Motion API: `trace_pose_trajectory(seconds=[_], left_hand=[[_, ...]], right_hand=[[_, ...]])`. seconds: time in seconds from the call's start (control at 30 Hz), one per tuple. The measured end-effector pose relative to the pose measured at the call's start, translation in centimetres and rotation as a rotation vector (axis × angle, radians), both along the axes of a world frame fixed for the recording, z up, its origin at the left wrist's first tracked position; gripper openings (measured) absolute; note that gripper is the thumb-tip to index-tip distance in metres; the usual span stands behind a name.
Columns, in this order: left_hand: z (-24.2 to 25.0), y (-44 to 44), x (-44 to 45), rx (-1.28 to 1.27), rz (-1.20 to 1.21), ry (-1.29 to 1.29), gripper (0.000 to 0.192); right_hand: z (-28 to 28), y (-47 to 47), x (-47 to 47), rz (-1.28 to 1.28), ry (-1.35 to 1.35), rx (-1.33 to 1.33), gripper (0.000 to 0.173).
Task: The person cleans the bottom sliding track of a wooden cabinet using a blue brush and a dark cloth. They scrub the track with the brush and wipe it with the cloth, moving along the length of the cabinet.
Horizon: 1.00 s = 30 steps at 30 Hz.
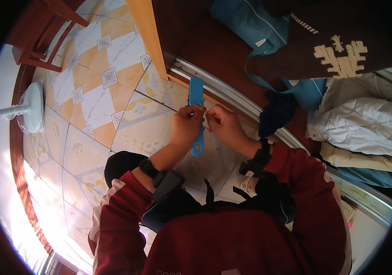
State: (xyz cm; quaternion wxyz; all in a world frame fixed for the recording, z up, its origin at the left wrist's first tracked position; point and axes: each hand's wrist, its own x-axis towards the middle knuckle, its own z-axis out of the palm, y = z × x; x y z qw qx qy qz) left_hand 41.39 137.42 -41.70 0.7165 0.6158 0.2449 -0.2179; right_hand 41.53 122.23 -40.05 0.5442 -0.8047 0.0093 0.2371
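A blue plastic brush (pixel 196 90) lies on the tiled floor below my hands, its dark bristles just showing at the sides of the head. Its handle, with a hanging hole at the end, points back towards me and is partly covered by my left hand. My left hand (pixel 186 124) pinches a small thin thing (pixel 201 104) between thumb and forefinger; it is too small to name. Close against it, my right hand (pixel 227 126) has its fingertips pinched together at the same spot. Whether the right fingers grip the thing is hidden.
A metal sliding-door track (pixel 213 87) edges an open wardrobe on the right. Inside are a blue bag (pixel 268 25), a dark brown textile (pixel 295 56) and folded white fabric (pixel 361 123). At the left stand a plastic-wrapped round base (pixel 34 107) and red wooden furniture (pixel 44 37).
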Motion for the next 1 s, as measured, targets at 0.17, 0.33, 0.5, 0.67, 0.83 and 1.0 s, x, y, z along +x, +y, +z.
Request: trace_pose_trajectory(seconds=[0.17,0.33,0.5,0.67,0.83,1.0], left_hand=[[-0.1,0.4,0.2,-0.146,0.133,-0.016,0.019],[-0.3,0.4,0.9,-0.112,0.316,-0.089,0.013],[0.2,0.4,1.0,-0.354,0.233,-0.06,0.012],[0.7,0.1,1.5,-0.412,0.314,-0.111,0.01],[0.7,0.6,0.6,-0.258,0.123,0.028,0.015],[0.8,1.0,-0.9,-0.23,-0.28,0.057,0.017]], right_hand=[[0.0,0.1,0.3,0.034,0.003,0.106,0.011],[-1.0,1.2,-0.1,0.065,0.148,0.179,0.034],[-2.8,1.9,-1.1,0.061,0.028,0.261,0.034],[-3.2,-0.8,0.7,-0.073,0.065,0.212,0.026],[-4.4,-3.2,9.8,-0.199,-0.007,-0.091,0.025],[-6.7,-2.1,18.6,-0.291,-0.082,-0.225,0.045]])
